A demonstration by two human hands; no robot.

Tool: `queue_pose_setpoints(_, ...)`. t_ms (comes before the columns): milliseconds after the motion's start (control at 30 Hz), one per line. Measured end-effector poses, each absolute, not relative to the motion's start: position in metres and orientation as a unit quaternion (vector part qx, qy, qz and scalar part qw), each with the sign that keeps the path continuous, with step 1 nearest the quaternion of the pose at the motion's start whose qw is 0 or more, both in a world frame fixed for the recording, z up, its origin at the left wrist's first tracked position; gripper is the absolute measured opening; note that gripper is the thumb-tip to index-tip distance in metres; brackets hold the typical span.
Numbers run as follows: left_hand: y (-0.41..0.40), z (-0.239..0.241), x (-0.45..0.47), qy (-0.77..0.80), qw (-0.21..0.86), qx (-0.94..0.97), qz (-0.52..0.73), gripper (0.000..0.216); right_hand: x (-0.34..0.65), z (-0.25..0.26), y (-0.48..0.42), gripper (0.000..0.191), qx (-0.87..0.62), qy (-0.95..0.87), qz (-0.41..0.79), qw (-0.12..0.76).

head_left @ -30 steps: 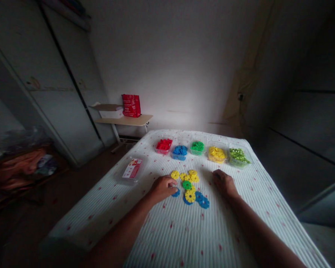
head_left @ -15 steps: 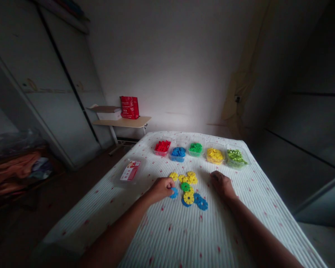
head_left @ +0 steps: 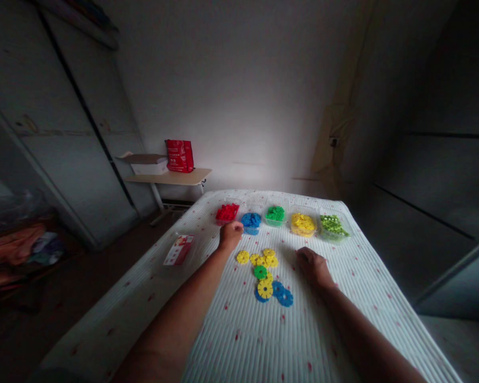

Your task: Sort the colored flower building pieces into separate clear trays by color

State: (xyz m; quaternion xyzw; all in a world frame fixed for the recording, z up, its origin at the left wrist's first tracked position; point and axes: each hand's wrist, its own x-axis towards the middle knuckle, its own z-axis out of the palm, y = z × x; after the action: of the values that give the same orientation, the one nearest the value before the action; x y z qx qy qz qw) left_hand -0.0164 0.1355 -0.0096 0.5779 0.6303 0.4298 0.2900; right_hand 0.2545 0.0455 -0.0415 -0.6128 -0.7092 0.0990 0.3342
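My left hand (head_left: 231,234) is closed, at the near left side of a clear tub of blue discs (head_left: 250,222). Its fingertips are partly hidden, so what they hold cannot be made out. On the cloth to the right, my right hand (head_left: 311,266) rests with curled fingers and shows nothing in them. Between and below the hands lie notched plastic discs: a lone yellow disc (head_left: 242,257), a group of yellow ones (head_left: 265,260), a green disc (head_left: 259,272), a larger-looking yellow disc (head_left: 265,289) and blue discs (head_left: 285,297). Some overlap; whether they are joined is unclear.
Along the far side stand tubs of red pieces (head_left: 228,213), green discs (head_left: 275,214), yellow discs (head_left: 303,223) and light-green pieces (head_left: 334,227). A clear labelled lid (head_left: 179,250) lies left. Behind, a small table (head_left: 183,177) carries a red bag (head_left: 180,156) and a box (head_left: 149,166).
My left hand has moved away from me to the blue tub. The blue disc it pinched is no longer visible beside the yellow ones. My right hand stays put; the view has shifted slightly.
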Motion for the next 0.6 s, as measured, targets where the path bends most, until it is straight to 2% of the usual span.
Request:
queue_pose_setpoints(233, 0.086, -0.052, -0.054, 0.661, 0.201, 0.613, 0.382, 0.016, 0.247, -0.039, 0.056, 0.029, -0.606, -0.732, 0.106, 0.293)
queue_pose_setpoints(400, 0.079, -0.053, -0.053, 0.658, 0.169, 0.63, 0.375, 0.018, 0.211, -0.026, 0.072, 0.029, -0.601, -0.75, 0.106, 0.256)
queue_pose_setpoints(500, 0.077, -0.053, -0.051, 0.659, 0.152, 0.638, 0.369, 0.018, 0.186, -0.022, 0.079, 0.033, -0.629, -0.747, 0.096, 0.191)
queue_pose_setpoints(600, 0.076, -0.053, -0.05, 0.655, 0.153, 0.64, 0.371, 0.019, 0.172, -0.024, 0.087, 0.025, -0.652, -0.733, 0.106, 0.162)
